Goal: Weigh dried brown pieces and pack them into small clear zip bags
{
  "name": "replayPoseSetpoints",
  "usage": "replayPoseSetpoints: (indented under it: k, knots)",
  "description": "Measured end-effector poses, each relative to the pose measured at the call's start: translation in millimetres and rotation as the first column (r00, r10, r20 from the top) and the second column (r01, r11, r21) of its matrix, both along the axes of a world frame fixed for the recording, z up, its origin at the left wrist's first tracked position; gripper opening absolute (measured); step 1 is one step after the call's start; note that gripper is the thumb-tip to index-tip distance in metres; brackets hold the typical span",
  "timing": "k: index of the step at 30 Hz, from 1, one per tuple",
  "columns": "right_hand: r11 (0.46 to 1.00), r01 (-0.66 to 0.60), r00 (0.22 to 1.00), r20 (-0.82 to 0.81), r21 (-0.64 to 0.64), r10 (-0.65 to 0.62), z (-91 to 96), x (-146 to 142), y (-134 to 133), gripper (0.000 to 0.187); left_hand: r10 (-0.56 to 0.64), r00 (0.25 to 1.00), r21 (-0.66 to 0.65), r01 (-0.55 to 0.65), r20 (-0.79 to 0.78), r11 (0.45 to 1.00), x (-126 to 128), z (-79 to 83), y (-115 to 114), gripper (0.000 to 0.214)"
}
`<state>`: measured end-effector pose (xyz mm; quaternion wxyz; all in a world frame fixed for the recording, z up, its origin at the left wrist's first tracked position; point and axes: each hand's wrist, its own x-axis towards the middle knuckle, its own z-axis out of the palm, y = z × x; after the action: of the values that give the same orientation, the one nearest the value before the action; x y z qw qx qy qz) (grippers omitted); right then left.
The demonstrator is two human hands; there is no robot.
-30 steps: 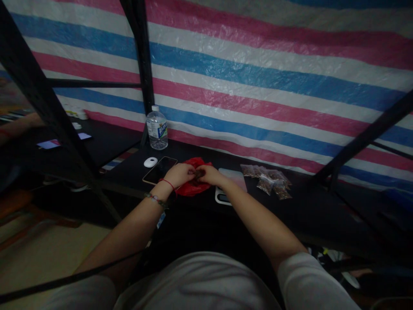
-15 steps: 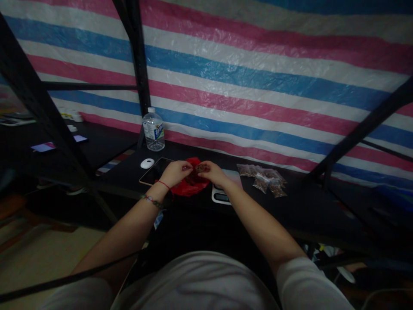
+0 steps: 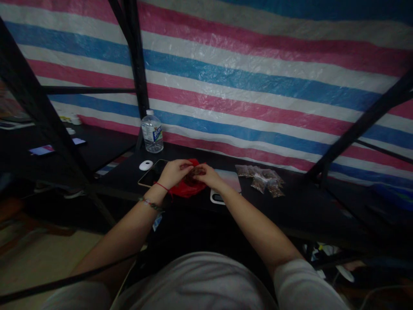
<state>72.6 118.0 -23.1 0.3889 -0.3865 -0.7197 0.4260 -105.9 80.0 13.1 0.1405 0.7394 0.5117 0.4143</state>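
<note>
My left hand (image 3: 177, 172) is closed in a pinch over a red plastic bag (image 3: 190, 189). What its fingertips hold, if anything, is too small to make out. Facing it, my right hand (image 3: 209, 176) pinches a small clear bag (image 3: 197, 171) with brown bits in it. Both sets of fingertips almost meet above the red bag, whose inside is dark and partly hidden. Under my right wrist lies a white kitchen scale (image 3: 229, 177), its display partly covered by the forearm.
Several small filled bags (image 3: 260, 177) lie right of the scale. A phone (image 3: 153, 173), a white oval case (image 3: 146, 165) and a large clear bottle (image 3: 152, 132) are on the left. Black frame posts (image 3: 138, 73) and a striped sheet (image 3: 241, 99) stand behind the black table.
My right hand has moved slightly left with the small bag, closer to my left fingertips. The left hand stays nearly in place. The whole view has shifted a little.
</note>
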Motion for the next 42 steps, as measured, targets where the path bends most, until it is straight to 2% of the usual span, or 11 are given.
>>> replayPoseSetpoints:
  k: [3,7,11,16,19,22,27,30,34,38,42]
  knots:
    - [0.991,0.121,0.993,-0.009,0.059,-0.12,4.2,9.4,-3.6,0.037,0.068,0.996,0.036,-0.07,0.05,0.997,-5.8,-0.2,1.3,0.035]
    - [0.986,0.143,0.989,-0.036,0.089,-0.141,8.5,24.4,-12.5,0.036,0.081,0.995,0.083,-0.086,0.055,0.993,-7.8,-1.6,1.9,0.042]
    - [0.96,0.235,0.967,0.066,0.152,-0.247,12.4,44.9,-20.2,0.032,0.077,0.993,0.062,-0.082,0.091,0.995,-5.6,-2.7,-2.0,0.049]
    - [0.871,0.346,0.867,0.236,0.348,-0.439,7.7,88.7,-17.9,0.033,0.115,0.981,0.006,-0.117,0.157,0.993,1.5,-2.0,-11.6,0.053]
    - [0.813,0.387,0.777,0.321,0.434,-0.541,-4.6,112.4,-14.8,0.034,0.076,0.98,-0.001,-0.078,0.184,0.997,11.0,1.2,-20.0,0.052]
    - [0.812,0.428,0.724,0.387,0.397,-0.571,-14.9,124.6,-14.9,0.035,-0.009,0.976,0.025,0.003,0.219,1.0,23.0,5.1,-30.3,0.051]
    - [0.778,0.485,0.728,0.308,0.399,-0.612,-2.0,122.5,-33.2,0.055,-0.145,0.96,0.078,0.13,0.24,0.988,43.7,6.8,-49.0,0.05]
    - [0.837,0.42,0.847,0.18,0.35,-0.501,19.4,111.3,-64.3,0.042,-0.234,0.96,0.094,0.222,0.15,0.97,57.6,5.9,-63.8,0.051]
    - [0.994,0.08,0.994,0.066,0.079,-0.085,42.9,94.6,-116.5,0.023,-0.297,0.955,0.081,0.297,-0.014,0.952,75.4,0.8,-82.6,0.055]
    - [0.993,-0.113,0.986,0.117,-0.02,0.115,51.2,88.6,-145.2,0.016,-0.281,0.943,0.105,0.302,-0.178,0.948,88.0,-8.7,-93.7,0.058]
    - [0.993,-0.118,0.953,0.281,0.004,0.112,52.4,87.3,-150.0,0.019,-0.323,0.886,0.118,0.379,-0.332,0.918,95.6,-10.2,-103.9,0.059]
